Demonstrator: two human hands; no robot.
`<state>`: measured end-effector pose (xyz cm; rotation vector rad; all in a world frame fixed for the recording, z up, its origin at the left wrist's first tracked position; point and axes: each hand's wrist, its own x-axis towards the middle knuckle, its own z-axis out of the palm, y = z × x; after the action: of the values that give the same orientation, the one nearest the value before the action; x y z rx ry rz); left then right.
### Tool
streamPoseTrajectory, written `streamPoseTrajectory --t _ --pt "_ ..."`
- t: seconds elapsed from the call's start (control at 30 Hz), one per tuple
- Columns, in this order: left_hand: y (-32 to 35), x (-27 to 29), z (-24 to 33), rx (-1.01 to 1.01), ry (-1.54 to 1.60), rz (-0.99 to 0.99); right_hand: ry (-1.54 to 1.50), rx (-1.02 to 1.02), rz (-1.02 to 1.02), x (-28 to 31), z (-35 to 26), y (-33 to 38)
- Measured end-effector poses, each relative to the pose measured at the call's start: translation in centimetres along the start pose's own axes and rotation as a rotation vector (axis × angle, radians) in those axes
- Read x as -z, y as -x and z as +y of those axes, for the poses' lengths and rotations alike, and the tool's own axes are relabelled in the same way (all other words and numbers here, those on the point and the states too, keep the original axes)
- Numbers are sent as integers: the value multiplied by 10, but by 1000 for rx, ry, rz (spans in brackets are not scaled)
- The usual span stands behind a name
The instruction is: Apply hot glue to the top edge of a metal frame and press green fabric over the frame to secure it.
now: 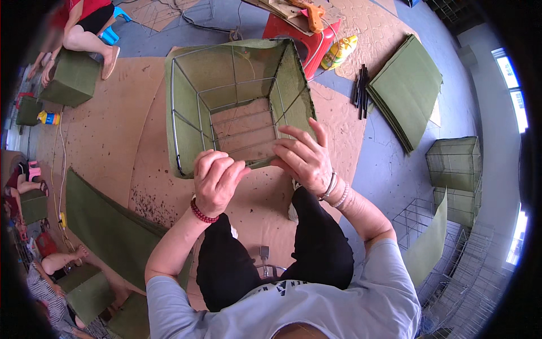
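Observation:
A box-shaped wire frame covered in green fabric [248,65] stands in front of me between my knees. Its thin metal rods [199,118] show inside, and brown cardboard is visible through the bottom. My left hand [215,178], with a red bead bracelet, is closed over the near edge of the box, fingers curled and thumb pointing right. My right hand [305,158], with two bracelets, is at the near right corner. Its fingers are bent but apart, and its fingertips are close to the rim. The edge beneath both hands is partly hidden.
An orange glue gun [314,18] lies on a red stool [316,51], beside a yellow bag [340,52]. Black sticks [360,90] and stacked green sheets [406,93] lie right. Wire frames [457,277] stand lower right. Green fabric [107,226] lies left; other people sit along the left.

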<state>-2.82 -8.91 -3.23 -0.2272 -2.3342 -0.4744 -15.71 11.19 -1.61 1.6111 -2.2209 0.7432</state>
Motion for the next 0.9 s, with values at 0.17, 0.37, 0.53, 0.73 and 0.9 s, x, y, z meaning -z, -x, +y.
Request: streamPoseTrajectory --t 0.17,0.37,0.53,0.73,0.9 --pt "-25 5 -1 266 198 -81 -34 -42 19 1 0 -12" --pt "32 20 8 -537 -60 11 -41 278 163 4 2 45" --pt "41 -22 -15 -607 -150 -89 139 472 -45 -32 16 79" --pt "32 -27 -17 -447 -307 -61 268 355 -47 -35 18 61" --pt "12 -25 -7 -267 -306 -96 218 215 -58 -21 5 32"
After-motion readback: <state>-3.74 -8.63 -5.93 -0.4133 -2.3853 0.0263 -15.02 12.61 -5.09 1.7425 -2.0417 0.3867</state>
